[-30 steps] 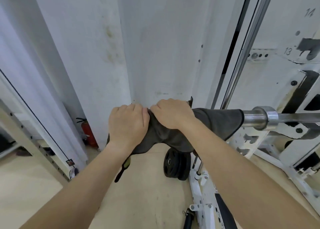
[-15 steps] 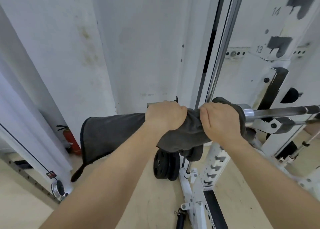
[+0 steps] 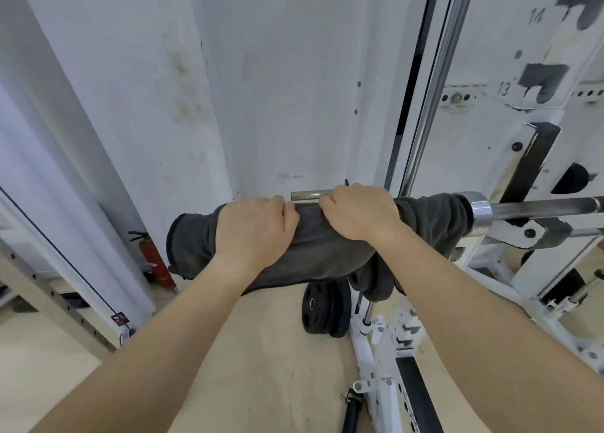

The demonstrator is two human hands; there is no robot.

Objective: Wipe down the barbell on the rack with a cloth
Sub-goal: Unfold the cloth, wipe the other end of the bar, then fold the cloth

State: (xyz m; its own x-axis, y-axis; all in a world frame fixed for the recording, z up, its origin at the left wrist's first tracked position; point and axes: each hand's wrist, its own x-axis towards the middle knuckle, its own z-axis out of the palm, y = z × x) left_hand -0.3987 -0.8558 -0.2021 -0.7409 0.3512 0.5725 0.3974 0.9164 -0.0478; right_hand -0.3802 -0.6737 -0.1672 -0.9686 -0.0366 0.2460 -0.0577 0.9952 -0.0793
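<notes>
As cloth (image 3: 327, 252) wraps barbell (image 3: 539, 205), left hand (image 3: 251, 233) and right hand (image 3: 359, 213) fingers clamp it

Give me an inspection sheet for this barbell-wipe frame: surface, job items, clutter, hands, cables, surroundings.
Surface: smooth beige floor; no table in view.
Job's things: chrome steel barbell lies on the white metal rack; dark grey cloth is wrapped around its sleeve, up to the collar.
Clutter: black round weight plates low beside the rack base; red fire extinguisher by the wall.
Grippers: left hand and right hand side by side, both gripping the cloth over the bar.
Cables: thin black line along the left white frame, possibly a cable.
Surroundings: scuffed white wall panels; rack upright numbered 13 and 14.
</notes>
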